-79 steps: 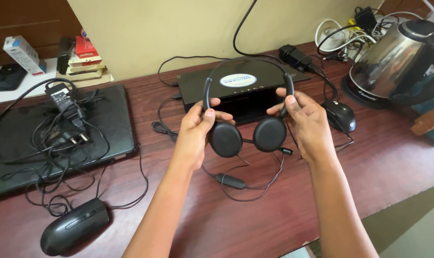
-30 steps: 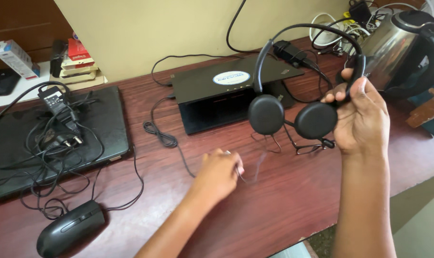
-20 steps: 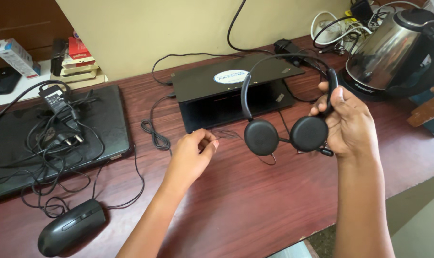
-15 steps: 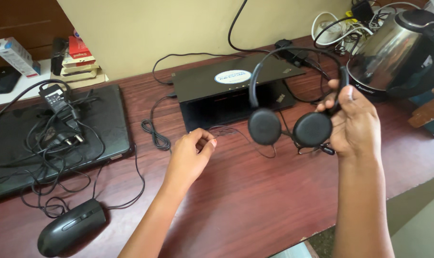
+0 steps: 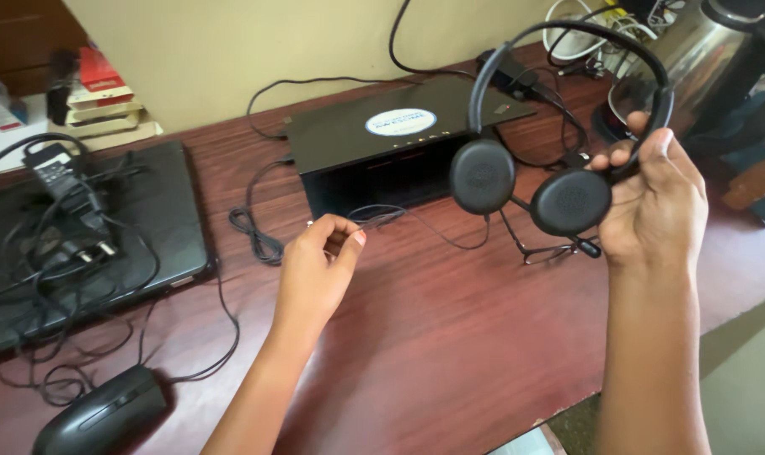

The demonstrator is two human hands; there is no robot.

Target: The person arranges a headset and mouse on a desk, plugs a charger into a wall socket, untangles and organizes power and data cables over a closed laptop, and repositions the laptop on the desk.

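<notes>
My right hand point(image 5: 656, 206) grips a black headset point(image 5: 482, 175) by its right ear cup and band, holding it up above the dark red wooden desk point(image 5: 450, 354). The two round ear pads face me and a short microphone arm sticks out below the right cup. My left hand point(image 5: 315, 270) pinches the headset's thin black cable point(image 5: 416, 221), which runs in a slack loop from my fingers to the ear cups. Both hands are over the desk, in front of a black box point(image 5: 374, 156) with a round white sticker.
A closed black laptop point(image 5: 147, 219) at the left carries a power adapter point(image 5: 50, 160) and tangled cords. A black mouse point(image 5: 100, 413) lies at the front left. A steel kettle point(image 5: 724, 59) and white cables stand at the back right. Small boxes point(image 5: 104, 101) are stacked at the back left.
My right hand has lifted the headset up and to the right. My left hand let go of the ear cup, reached down to the desk and picked up the cable.
</notes>
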